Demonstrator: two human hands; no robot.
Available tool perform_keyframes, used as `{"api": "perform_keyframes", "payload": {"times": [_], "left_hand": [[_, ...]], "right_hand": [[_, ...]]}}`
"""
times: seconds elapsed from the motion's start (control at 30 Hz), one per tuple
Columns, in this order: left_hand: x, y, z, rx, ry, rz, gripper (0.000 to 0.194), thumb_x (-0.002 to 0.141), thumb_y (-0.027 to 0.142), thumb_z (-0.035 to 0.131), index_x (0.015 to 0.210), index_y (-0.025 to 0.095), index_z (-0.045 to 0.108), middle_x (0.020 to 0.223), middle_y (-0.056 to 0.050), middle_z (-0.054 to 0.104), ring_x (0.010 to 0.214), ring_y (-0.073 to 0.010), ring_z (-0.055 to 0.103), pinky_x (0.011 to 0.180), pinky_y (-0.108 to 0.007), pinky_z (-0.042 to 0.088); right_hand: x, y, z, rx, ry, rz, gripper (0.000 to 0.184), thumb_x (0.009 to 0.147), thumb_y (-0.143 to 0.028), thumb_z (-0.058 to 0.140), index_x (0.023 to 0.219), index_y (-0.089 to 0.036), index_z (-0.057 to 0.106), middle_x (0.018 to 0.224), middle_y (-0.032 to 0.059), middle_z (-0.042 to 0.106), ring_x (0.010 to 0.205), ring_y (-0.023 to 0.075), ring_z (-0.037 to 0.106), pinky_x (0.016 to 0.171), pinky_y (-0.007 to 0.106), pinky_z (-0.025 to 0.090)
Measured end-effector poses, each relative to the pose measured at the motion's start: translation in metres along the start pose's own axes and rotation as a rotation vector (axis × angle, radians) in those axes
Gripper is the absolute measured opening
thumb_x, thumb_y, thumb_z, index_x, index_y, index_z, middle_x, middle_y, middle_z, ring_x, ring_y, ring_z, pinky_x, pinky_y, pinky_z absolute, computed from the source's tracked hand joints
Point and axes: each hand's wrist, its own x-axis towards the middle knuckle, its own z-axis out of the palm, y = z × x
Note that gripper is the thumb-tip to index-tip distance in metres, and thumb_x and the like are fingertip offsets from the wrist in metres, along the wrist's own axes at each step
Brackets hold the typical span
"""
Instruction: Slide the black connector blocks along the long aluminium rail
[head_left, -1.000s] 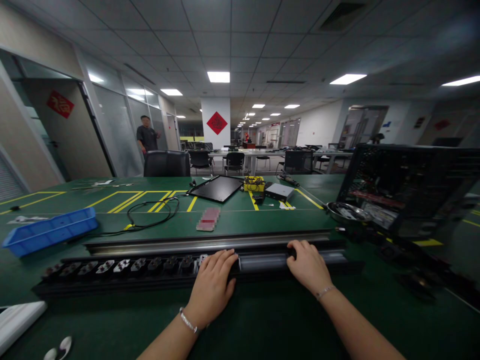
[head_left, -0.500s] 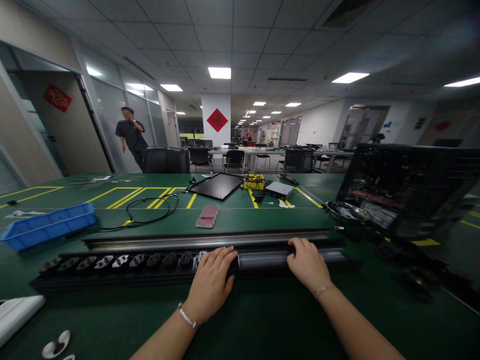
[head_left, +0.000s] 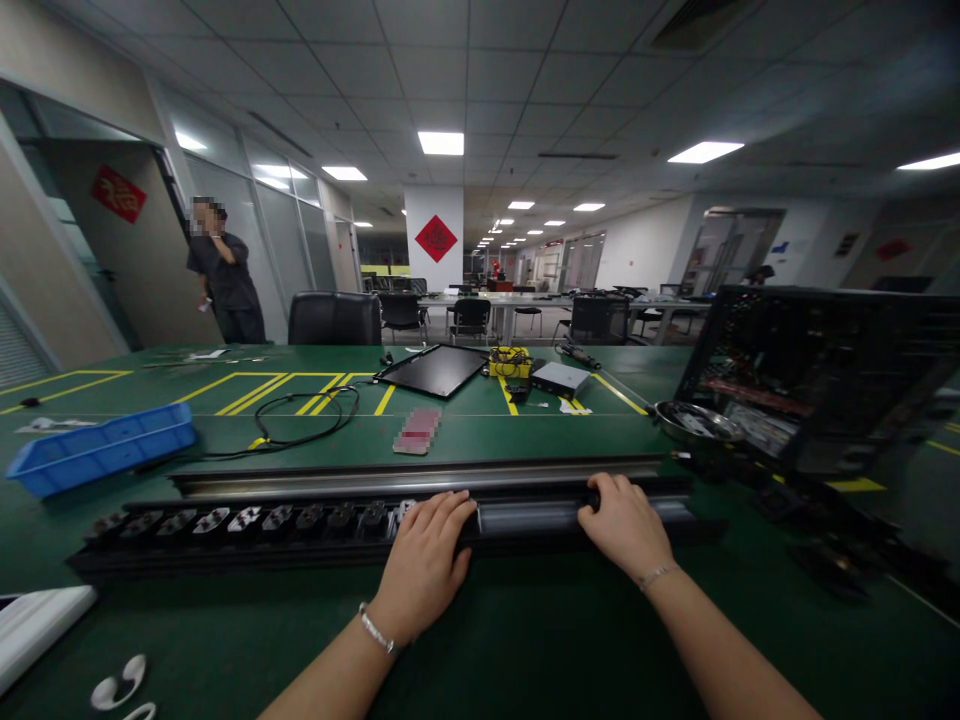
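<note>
A long black channel (head_left: pixel 247 562) lies across the green table in front of me. Several socket modules (head_left: pixel 244 518) with metal contacts sit in a row along its left part; the grey inside (head_left: pixel 525 520) shows further right. My left hand (head_left: pixel 420 565) is wrapped over the right end of the row, fingers together on top and thumb at the near side; the module under it is mostly hidden. Over the channel's right part, my right hand (head_left: pixel 628 535) is closed with thumb and fingers on a small black part (head_left: pixel 593 498), largely covered. Behind lies a second metal-lined rail (head_left: pixel 315 484).
A blue bin (head_left: pixel 105 450) and a looped black cable (head_left: pixel 307 420) lie at left. A dark panel (head_left: pixel 435 370) and yellow box (head_left: pixel 510 362) are farther back. At right stand a metal bowl (head_left: pixel 694 425) and an open computer case (head_left: pixel 817 380). A person (head_left: pixel 229 275) stands beyond the table.
My right hand has shifted slightly right along the channel, and the small black part shows more between its fingers. My left hand stays put. The person behind has moved left.
</note>
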Motion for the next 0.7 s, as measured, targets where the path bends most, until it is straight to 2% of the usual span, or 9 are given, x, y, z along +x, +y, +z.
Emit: {"api": "perform_keyframes", "payload": {"times": [0.7], "left_hand": [[0.0003,0.0012,-0.0011,0.005,0.009,-0.001,0.051,0.075,0.014,0.052,0.124,0.023,0.044,0.13,-0.004,0.05,0.119,-0.0227,0.043,0.1,-0.043,0.033]], "right_hand": [[0.003,0.0039,-0.0018,-0.001,-0.059,-0.018,0.037,0.073,-0.019,0.041,0.108,-0.023,0.054,0.107,0.0082,0.052,0.101,0.0217,0.046,0.08,0.033,0.036]]}}
